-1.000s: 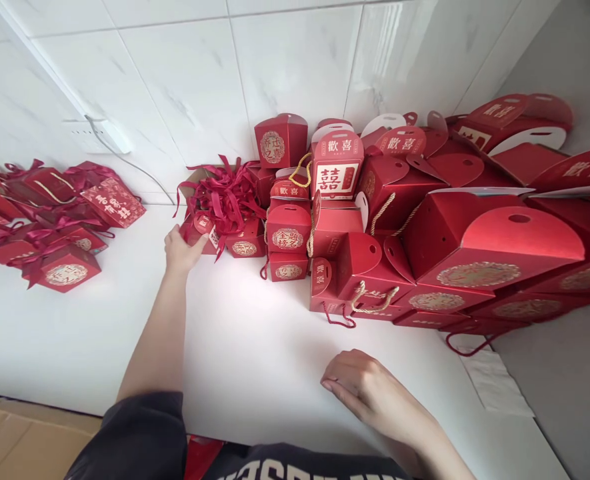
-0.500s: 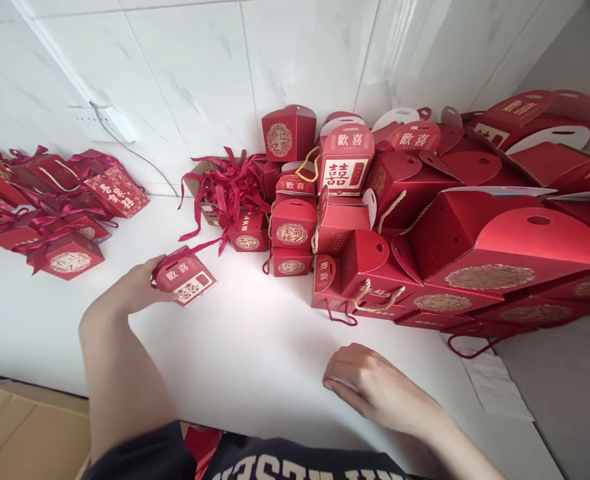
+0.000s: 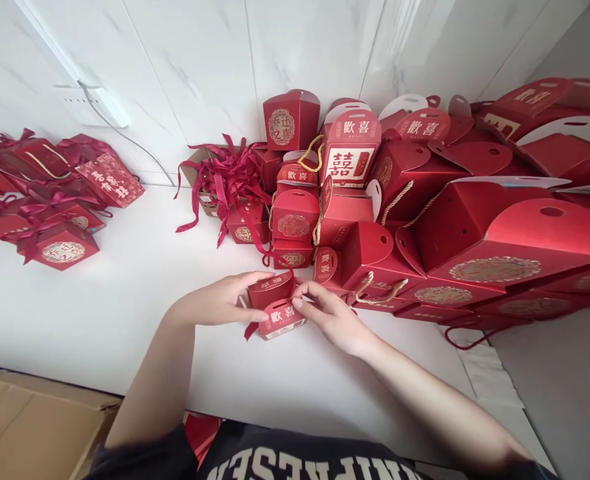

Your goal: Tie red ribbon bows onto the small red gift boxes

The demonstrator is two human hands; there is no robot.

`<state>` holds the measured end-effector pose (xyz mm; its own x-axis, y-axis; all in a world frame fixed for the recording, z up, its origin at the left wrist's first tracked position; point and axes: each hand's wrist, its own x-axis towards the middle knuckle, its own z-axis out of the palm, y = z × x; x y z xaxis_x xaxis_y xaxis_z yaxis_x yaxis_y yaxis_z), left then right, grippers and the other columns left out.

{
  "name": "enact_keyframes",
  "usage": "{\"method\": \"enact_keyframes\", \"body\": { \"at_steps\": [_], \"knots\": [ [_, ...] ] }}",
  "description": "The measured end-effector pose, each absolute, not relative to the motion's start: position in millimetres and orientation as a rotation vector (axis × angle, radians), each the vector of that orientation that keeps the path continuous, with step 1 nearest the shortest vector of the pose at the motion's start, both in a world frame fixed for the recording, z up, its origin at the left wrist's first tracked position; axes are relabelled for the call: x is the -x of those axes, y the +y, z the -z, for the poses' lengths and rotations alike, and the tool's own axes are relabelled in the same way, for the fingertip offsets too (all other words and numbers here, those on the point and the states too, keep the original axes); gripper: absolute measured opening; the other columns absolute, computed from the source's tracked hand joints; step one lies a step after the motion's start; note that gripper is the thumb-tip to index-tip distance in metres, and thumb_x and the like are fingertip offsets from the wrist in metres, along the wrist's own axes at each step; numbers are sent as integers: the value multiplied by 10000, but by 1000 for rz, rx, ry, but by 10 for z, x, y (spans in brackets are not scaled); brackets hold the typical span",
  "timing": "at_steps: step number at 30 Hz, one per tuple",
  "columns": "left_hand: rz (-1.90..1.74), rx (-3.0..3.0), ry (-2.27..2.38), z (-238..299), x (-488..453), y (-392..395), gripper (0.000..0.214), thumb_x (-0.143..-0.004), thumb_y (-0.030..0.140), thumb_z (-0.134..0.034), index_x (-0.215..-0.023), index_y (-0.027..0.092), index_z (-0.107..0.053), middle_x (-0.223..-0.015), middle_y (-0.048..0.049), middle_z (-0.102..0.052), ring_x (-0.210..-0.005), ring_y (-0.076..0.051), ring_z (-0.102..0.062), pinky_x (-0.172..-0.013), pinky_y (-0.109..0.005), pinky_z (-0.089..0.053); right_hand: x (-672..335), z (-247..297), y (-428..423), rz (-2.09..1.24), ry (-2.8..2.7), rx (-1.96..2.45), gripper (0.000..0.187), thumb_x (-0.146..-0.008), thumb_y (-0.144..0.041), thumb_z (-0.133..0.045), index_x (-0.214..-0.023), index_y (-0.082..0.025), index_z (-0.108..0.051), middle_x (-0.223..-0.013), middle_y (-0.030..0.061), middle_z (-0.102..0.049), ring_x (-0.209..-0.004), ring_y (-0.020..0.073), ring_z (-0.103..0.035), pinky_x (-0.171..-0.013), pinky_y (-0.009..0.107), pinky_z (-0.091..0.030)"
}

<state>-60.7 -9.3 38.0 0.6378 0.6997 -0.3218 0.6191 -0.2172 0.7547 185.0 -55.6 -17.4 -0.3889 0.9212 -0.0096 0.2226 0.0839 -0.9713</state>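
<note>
A small red gift box (image 3: 285,323) stands on the white table in front of me, its two rounded top flaps leaning apart. My left hand (image 3: 217,300) grips it from the left, thumb on the near flap and fingers on the far one. At the box's right edge, my right hand (image 3: 332,319) has thumb and index finger pinched by the flap, where a dark red ribbon (image 3: 279,257) runs to the fingertips. Another ribbon end (image 3: 251,330) sticks out at the box's lower left.
Many red gift boxes (image 3: 442,200) are stacked along the right and back. A carton of loose ribbons (image 3: 229,177) stands against the tiled wall. Ribbon-tied boxes (image 3: 62,247) sit at the left, below a wall socket (image 3: 87,105). A cardboard box (image 3: 29,427) lies at lower left.
My left hand has brought the small gift box rightward to the middle of the table. My right hand has moved up and left from resting on the table to the box's edge.
</note>
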Motion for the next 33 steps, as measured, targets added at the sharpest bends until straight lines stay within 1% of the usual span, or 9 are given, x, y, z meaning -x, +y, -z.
{"method": "enact_keyframes", "body": {
  "at_steps": [3,6,9,13,17,21,24,28,33],
  "knots": [
    [-131,-1939,1032,-343,551,-6,591,-872,465,-624,-1422,298,-488,-1404,-46,-586,-1209,-249,-609,-951,-308,-522,-1821,227,-525,-1430,-1595,1123,334,-967,-499,-499,-1162,-253,-610,-1244,54,-623,-1179,221,-571,-1030,390,-430],
    [-173,-1908,1164,-288,511,46,433,-925,513,-509,-1190,212,-672,-1065,-60,-747,-926,-223,-712,-756,-283,-554,-1804,222,-528,-1378,-1664,1209,450,-956,-503,-512,-1326,-255,-581,-1520,78,-425,-1407,245,-398,-1169,417,-301],
    [-233,-1848,1333,-213,468,56,502,-937,562,-434,-915,154,-725,-701,-47,-708,-616,-186,-681,-566,-263,-511,-1765,188,-544,-1209,-1765,1294,542,-978,-470,-470,-1446,-198,-477,-1570,111,-357,-1471,246,-301,-1214,430,-239],
    [-285,-1831,1290,-116,442,47,333,-873,437,-567,-1081,218,-707,-835,-19,-726,-540,-134,-625,-534,-250,-504,-1735,102,-568,-1066,-1824,1218,466,-997,-413,-455,-1386,-172,-542,-1475,135,-474,-1389,257,-428,-1167,431,-338],
    [-333,-1778,1243,-15,458,52,316,-802,284,-585,-1088,207,-695,-928,-38,-735,-527,-130,-611,-516,-264,-519,-1813,-92,-562,-1028,-1638,1083,303,-999,-389,-486,-1117,-206,-697,-1195,99,-640,-1138,222,-603,-1023,393,-470],
    [-410,-1757,1260,90,429,57,385,-747,178,-549,-1104,208,-692,-1056,-60,-737,-708,-192,-703,-553,-280,-554,-1921,-309,-518,-940,-1558,996,297,-1009,-370,-482,-894,-187,-686,-940,70,-660,-918,189,-625,-851,340,-513],
    [-515,-1796,1223,136,369,42,369,-736,142,-542,-1058,208,-709,-1074,-52,-743,-895,-222,-718,-722,-315,-594,-1913,-326,-463,-870,-1918,949,343,-1020,-351,-462,-797,-172,-651,-832,48,-629,-791,158,-598,-765,297,-483],
    [-589,-1921,1168,162,318,12,364,-732,107,-541,-1033,210,-720,-1059,-30,-749,-1010,-220,-697,-914,-334,-555,-1798,-167,-391,-734,-2471,881,317,-1027,-371,-447,-883,-172,-648,-852,38,-643,-726,144,-584,-660,268,-432],
    [-562,-1852,1167,189,295,-17,327,-787,140,-525,-1051,190,-711,-1006,-33,-751,-856,-196,-705,-743,-287,-562,-1801,-130,-382,-544,-2578,932,347,-1036,-389,-412,-930,-159,-648,-892,70,-651,-742,156,-590,-644,272,-418]
  ]
}}
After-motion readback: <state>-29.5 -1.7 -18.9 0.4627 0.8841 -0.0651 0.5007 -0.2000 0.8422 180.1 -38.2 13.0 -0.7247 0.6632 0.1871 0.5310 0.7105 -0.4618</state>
